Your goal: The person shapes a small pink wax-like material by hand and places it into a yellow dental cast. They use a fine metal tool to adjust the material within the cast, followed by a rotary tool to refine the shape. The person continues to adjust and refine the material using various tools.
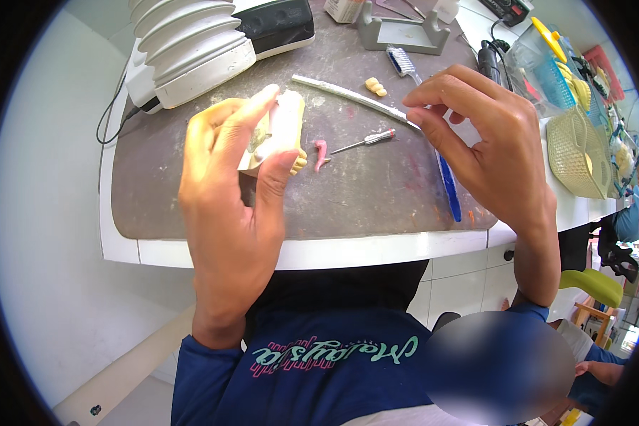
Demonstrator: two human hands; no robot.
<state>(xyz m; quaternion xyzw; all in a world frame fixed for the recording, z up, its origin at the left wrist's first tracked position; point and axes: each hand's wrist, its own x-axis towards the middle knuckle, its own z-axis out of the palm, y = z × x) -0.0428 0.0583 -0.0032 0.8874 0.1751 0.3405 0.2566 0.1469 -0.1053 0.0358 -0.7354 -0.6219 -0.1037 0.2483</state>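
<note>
Over the left side of the bench (298, 216), the left hand (227, 170) has a pale dental cast (288, 121)!
And it's clamped round the cast's sides, the two hands well apart; across the way, the right hand (493, 135) hovers, thumb and forefinger parted, by the end of a white stick (355, 101) and above a blue-handled brush (447, 184), contact impossible to tell. Between the hands, a pink piece (320, 153) lies just beside a slim screwdriver (378, 138).

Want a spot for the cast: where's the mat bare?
Bare mat: this side of the screwdriver, between pink piece and blue handle; also a strip left of the left hand. Crowded: upper right, with tooth piece, white rod, grey stand, right hand.
</note>
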